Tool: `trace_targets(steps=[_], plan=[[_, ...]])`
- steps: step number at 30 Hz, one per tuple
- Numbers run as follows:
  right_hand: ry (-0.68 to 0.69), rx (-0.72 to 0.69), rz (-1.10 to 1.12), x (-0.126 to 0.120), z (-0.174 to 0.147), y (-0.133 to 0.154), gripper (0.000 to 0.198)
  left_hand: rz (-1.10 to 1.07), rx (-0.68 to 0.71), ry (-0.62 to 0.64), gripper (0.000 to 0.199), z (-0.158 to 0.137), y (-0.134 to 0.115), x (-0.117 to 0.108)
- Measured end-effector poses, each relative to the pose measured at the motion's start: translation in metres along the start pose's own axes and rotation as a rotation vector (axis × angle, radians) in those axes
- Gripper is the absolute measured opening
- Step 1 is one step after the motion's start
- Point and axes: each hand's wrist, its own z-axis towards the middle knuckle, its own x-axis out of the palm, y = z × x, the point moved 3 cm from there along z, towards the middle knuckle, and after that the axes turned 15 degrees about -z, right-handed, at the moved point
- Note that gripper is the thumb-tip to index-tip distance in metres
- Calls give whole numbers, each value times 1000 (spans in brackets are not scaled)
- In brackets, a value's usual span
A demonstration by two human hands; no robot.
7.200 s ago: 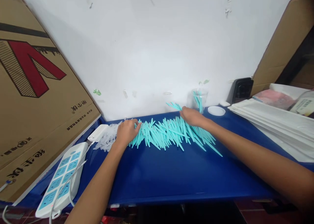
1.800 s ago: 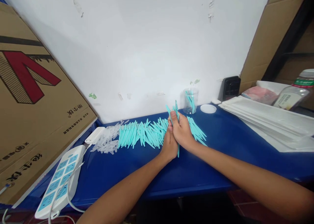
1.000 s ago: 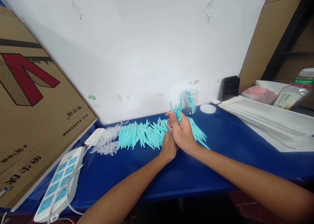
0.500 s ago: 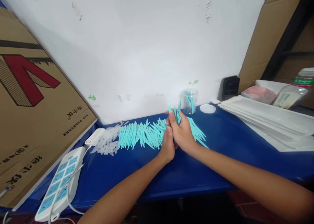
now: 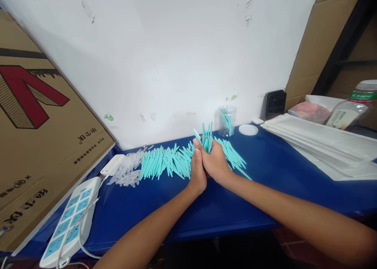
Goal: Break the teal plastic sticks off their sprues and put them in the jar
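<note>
A bunch of slim turquoise plastic sticks stands upright between my two hands, tips fanned out at the top. My right hand is wrapped round the bunch, its thumb across the front. Pressed against it from the left, my left hand closes round the lower part, thumb up. The sticks' lower ends are hidden by my hands. Behind and to the left lies a long row of the same turquoise sticks, and more sticks lie to the right. A clear jar at the wall holds several sticks.
Translucent small pieces are heaped at the row's left end, beside a white device and a power strip. A white lid lies near the jar. White bags and a bottle are right; a cardboard box stands left.
My hands have moved slightly left, still clasped round the bunch. The held sticks now rise more upright and are spread wider at the tips. The camera view has shifted a little.
</note>
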Motion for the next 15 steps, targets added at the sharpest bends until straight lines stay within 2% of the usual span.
trace_targets(steps=[4, 7, 12, 15], plan=[[35, -58, -39, 3, -1, -3, 42, 27, 50, 0, 66, 2, -4, -1], [47, -81, -52, 2, 0, -1, 40, 3, 26, 33, 71, 3, -2, -1], [-42, -87, -28, -9, 6, 5, 39, -52, -187, 70, 84, 1, 5, 2], [-82, -88, 14, -12, 7, 6, 40, -127, -340, 44, 81, -2, 7, 3]])
